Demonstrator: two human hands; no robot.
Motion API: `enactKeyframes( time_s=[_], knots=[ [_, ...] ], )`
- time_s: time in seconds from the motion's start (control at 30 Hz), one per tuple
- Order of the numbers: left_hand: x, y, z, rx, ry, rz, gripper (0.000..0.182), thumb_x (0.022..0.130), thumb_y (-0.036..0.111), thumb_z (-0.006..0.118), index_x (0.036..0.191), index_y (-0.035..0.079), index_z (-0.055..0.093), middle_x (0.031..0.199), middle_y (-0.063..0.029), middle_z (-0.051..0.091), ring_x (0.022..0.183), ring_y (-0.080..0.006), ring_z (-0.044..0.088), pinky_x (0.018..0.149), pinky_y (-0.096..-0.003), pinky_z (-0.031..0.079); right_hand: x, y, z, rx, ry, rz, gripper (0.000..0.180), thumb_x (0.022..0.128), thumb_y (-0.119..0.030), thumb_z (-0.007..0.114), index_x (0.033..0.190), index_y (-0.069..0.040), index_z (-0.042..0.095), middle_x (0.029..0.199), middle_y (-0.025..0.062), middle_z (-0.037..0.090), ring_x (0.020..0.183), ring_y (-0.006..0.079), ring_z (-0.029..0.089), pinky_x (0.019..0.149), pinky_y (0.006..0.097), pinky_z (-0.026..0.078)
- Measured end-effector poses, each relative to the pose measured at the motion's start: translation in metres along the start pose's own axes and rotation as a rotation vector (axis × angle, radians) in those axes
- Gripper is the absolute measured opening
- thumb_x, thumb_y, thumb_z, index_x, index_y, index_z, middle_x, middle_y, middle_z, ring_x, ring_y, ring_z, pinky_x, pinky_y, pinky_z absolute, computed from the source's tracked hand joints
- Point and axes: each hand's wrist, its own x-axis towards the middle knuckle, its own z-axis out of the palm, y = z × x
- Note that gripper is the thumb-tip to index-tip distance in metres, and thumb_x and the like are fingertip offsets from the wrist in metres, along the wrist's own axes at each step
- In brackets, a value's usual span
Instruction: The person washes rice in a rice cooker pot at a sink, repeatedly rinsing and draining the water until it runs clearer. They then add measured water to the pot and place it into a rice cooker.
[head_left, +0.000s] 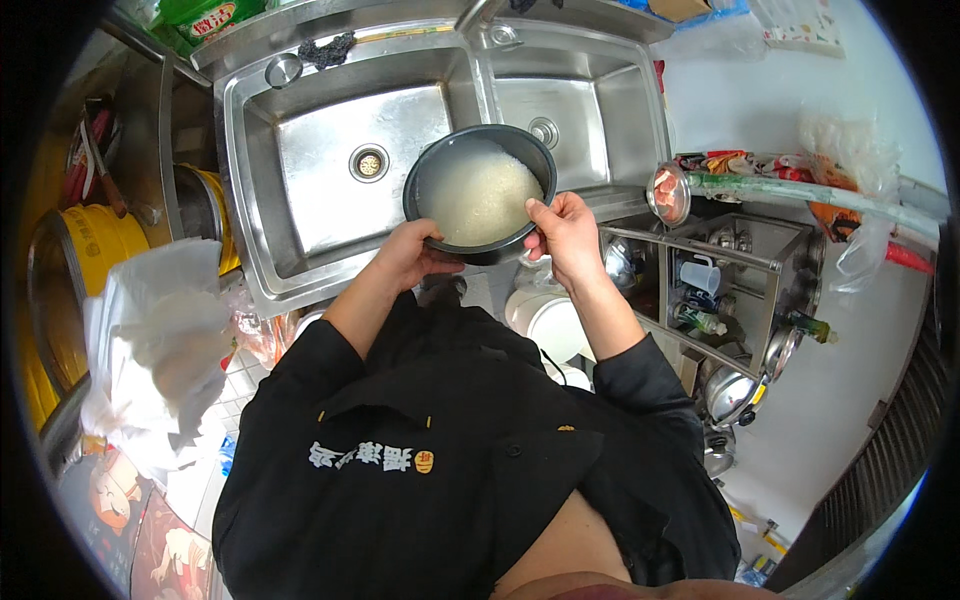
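Observation:
A dark round pot is held between my two hands, over the front of a double-basin stainless steel sink. Inside it is rice in cloudy water, with grains heaped towards the right wall. My left hand grips the rim at the lower left, thumb on top and fingers beneath. At the lower right, my right hand pinches the rim, its thumb over the inner wall. The pot covers part of the divider between the basins. The fingers under the pot are partly hidden.
A glass bowl of meat pieces stands by the sink's right front corner. Metal shelving on the right holds a clear measuring jug and bottles. White plastic bags hang at left. A black scrubber lies on the sink's back ledge.

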Motion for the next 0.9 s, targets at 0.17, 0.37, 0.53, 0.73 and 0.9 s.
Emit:
enactKeyframes(
  time_s=[0.17,0.37,0.53,0.73,0.9],
  knots=[
    [0.007,0.018,-0.008,-0.018,-0.044,-0.041,0.045,0.087,0.016,0.056,0.123,-0.010,0.058,0.115,-0.0266,0.067,0.102,-0.0426,0.070,0.094,-0.0575,0.060,0.011,-0.023,0.016,-0.070,-0.013,-0.001,0.030,0.098,-0.017,0.075,0.087,-0.007,0.048,0.068,0.0039,0.059,0.049,0.0120,0.061,0.039,0.0258,0.049],
    [0.013,0.021,-0.013,-0.056,-0.097,-0.081,0.049,0.085,0.018,0.058,0.125,-0.009,0.059,0.118,-0.0265,0.068,0.107,-0.0437,0.069,0.097,-0.0574,0.058,0.021,-0.034,0.023,-0.090,-0.021,-0.021,0.031,0.097,-0.019,0.075,0.086,-0.006,0.049,0.069,0.0049,0.059,0.049,0.0128,0.061,0.038,0.0270,0.049],
    [0.011,0.024,-0.007,-0.070,-0.134,-0.085,0.051,0.085,0.020,0.058,0.126,-0.009,0.059,0.119,-0.0269,0.068,0.109,-0.0433,0.069,0.099,-0.0565,0.058,0.023,-0.040,0.020,-0.105,-0.035,-0.030,0.031,0.097,-0.020,0.075,0.086,-0.005,0.051,0.070,0.0050,0.060,0.049,0.0125,0.061,0.038,0.0266,0.049],
    [0.011,0.018,0.002,-0.100,-0.122,-0.091,0.048,0.086,0.020,0.054,0.122,-0.013,0.060,0.112,-0.0282,0.071,0.103,-0.0419,0.072,0.098,-0.0566,0.058,0.022,-0.048,0.018,-0.146,-0.027,-0.045,0.031,0.098,-0.020,0.075,0.086,-0.004,0.052,0.070,0.0046,0.060,0.048,0.0116,0.060,0.037,0.0262,0.048],
    [0.012,0.018,0.005,-0.106,-0.153,-0.122,0.053,0.086,0.020,0.055,0.129,-0.011,0.057,0.121,-0.0295,0.066,0.108,-0.0446,0.069,0.099,-0.0549,0.059,0.023,-0.050,0.013,-0.140,-0.029,-0.052,0.030,0.097,-0.021,0.075,0.088,-0.004,0.051,0.069,0.0044,0.060,0.048,0.0112,0.060,0.037,0.0260,0.048]
  ],
)
